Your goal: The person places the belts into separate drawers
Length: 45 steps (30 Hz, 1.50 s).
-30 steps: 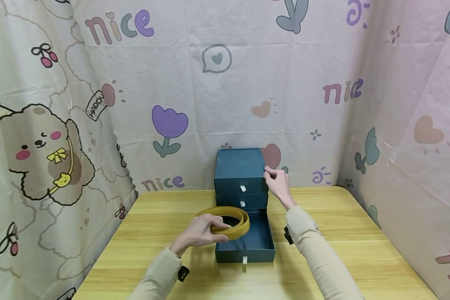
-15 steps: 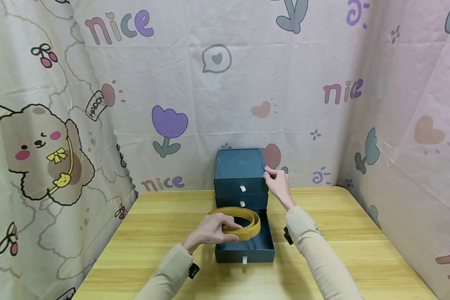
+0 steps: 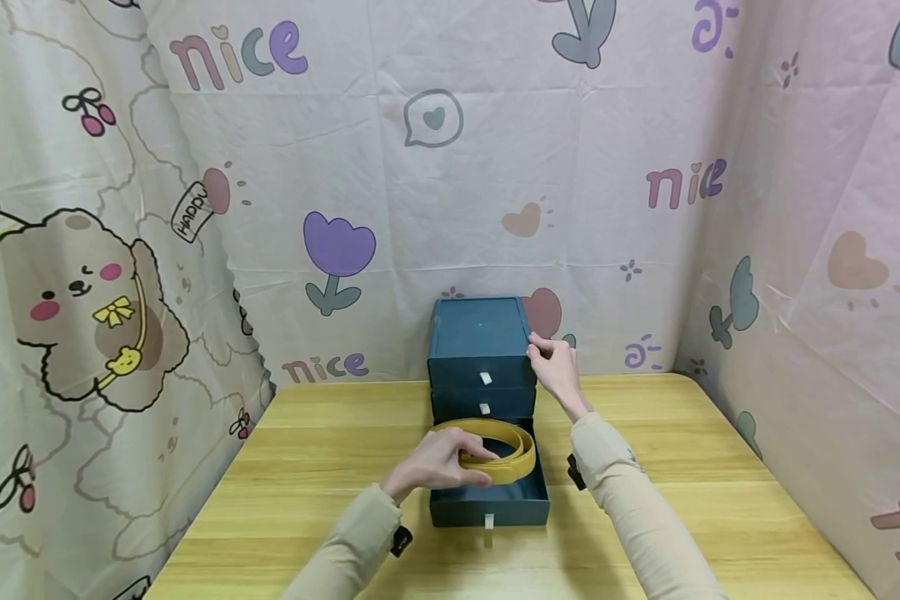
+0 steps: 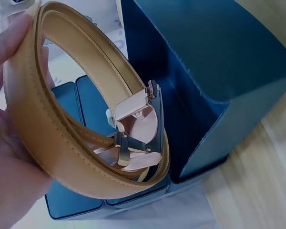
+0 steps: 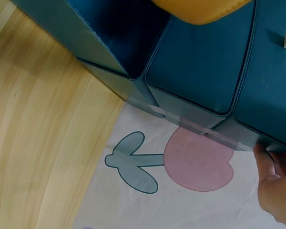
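Observation:
My left hand (image 3: 441, 460) pinches a coiled tan belt (image 3: 521, 468) between thumb and fingers, over the pulled-out bottom drawer (image 3: 490, 513) of a dark blue drawer box (image 3: 480, 327). In the left wrist view the belt's metal buckle (image 4: 138, 121) faces the camera, inside the coil. The drawer's blue floor shows through and below the loop. With its fingertips at the upper right front edge of the box, my right hand (image 3: 557, 367) steadies its side; the right wrist view shows these fingers (image 5: 263, 160) against the wall of the top unit.
The two upper drawers are closed, each with a small white pull tab (image 3: 485, 378). A similar tab (image 3: 489, 522) hangs from the bottom drawer's front. The box stands on a light wooden table (image 3: 330, 450), close to a printed cloth backdrop (image 3: 450, 208).
My left hand has carried the belt to the right, from the drawer's left side to above its middle, and slightly lower at the end. The right hand and the box have stayed put.

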### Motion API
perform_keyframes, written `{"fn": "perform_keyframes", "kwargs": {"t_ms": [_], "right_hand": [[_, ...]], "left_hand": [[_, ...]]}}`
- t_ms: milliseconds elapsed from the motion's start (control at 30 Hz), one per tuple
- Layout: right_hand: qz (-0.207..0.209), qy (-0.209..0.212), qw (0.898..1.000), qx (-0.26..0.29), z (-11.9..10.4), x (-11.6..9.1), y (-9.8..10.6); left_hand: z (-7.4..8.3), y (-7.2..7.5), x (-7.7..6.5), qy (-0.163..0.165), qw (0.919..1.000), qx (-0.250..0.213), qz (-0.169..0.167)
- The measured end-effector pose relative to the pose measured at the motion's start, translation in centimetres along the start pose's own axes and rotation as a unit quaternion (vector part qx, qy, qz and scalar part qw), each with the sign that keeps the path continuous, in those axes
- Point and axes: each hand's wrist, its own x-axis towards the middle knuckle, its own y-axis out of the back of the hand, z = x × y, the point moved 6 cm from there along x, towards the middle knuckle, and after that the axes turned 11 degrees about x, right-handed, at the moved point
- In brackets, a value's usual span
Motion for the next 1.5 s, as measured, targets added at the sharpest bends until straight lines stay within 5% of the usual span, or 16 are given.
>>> {"fn": "perform_keyframes", "kwargs": {"t_ms": [700, 1133, 1500], "right_hand": [[0.0, -0.002, 1.0, -0.002, -0.3, -0.1, 0.0], [0.001, -0.005, 1.0, 0.004, -0.2, -0.1, -0.1], [0.002, -0.004, 1.0, 0.004, 0.0, 0.0, 0.0]], "left_hand": [[-1.1, -2.0, 1.2, -0.016, 0.9981, -0.058, -0.015], [-2.8, -3.5, 1.2, 0.015, 0.9957, -0.088, -0.023], [-3.7, -4.6, 1.3, 0.04, 0.9967, -0.068, -0.017]]}}
